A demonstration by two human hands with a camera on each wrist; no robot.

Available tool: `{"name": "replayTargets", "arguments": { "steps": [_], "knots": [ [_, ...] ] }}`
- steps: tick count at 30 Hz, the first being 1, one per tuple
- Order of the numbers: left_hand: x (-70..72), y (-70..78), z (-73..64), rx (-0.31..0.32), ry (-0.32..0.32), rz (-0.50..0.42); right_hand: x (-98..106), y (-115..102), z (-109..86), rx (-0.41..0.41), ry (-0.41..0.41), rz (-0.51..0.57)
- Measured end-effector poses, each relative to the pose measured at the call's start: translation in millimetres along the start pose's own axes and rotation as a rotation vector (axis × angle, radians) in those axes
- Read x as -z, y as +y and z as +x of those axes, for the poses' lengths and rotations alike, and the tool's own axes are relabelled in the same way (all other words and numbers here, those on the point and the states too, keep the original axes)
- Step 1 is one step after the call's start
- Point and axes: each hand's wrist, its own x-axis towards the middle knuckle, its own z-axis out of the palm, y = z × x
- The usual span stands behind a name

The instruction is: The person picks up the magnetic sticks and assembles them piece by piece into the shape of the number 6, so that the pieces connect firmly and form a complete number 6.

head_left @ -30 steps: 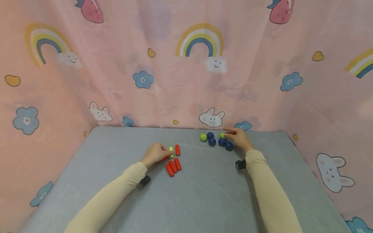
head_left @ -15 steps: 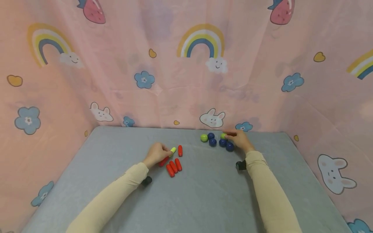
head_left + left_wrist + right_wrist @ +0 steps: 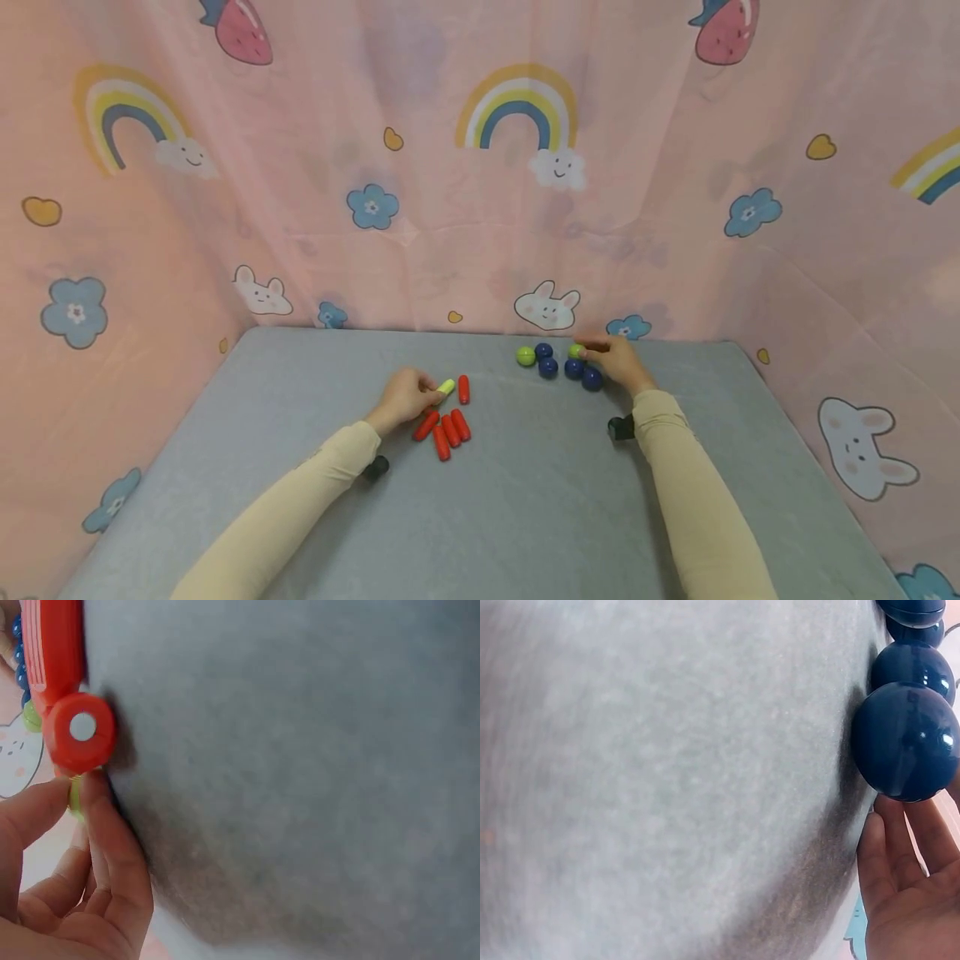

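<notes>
My left hand (image 3: 405,397) pinches a small yellow-green rod (image 3: 447,387) between thumb and fingers, tilted with its far end towards the right. Around it lie several red rods: one upright in line to the right (image 3: 464,390), others grouped nearer me (image 3: 451,431). In the left wrist view a red rod (image 3: 84,732) with a white round end hides most of the yellow-green rod (image 3: 75,796). At the back, my right hand (image 3: 618,361) holds a green ball (image 3: 576,351) between thumb and fingers. Several blue balls (image 3: 592,379) lie beside it; in the right wrist view one blue ball (image 3: 905,741) hides the fingertips.
A second green ball (image 3: 526,356) sits left of the blue balls. The grey tabletop (image 3: 525,508) ends at a pink patterned curtain (image 3: 427,267) behind and at both sides. Dark wrist cameras hang below both sleeves.
The left hand has turned the yellow-green rod from upright to tilted right. A red rod under that hand now lies in fuller view, nearer the other red rods. The right hand stays put.
</notes>
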Motion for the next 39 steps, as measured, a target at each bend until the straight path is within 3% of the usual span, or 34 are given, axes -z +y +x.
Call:
{"name": "replayTargets", "arguments": {
  "steps": [8, 13, 23, 39],
  "knots": [
    [2.0, 1.4, 0.4, -0.022, -0.032, -0.017, 0, 1, -0.6, 0.005, 0.008, -0.011],
    [4.8, 2.6, 2.8, -0.029, -0.007, -0.021, -2, 1, -1.7, 0.019, 0.022, 0.000],
    [9.8, 13.5, 1.9, -0.103, 0.015, -0.045, 2, 2, -5.8, 0.050, 0.072, 0.027],
    [0.0, 23.9, 12.1, -0.199, -0.023, -0.092, 16, -1, -17.6, 0.025, 0.048, 0.019]
  ]
}}
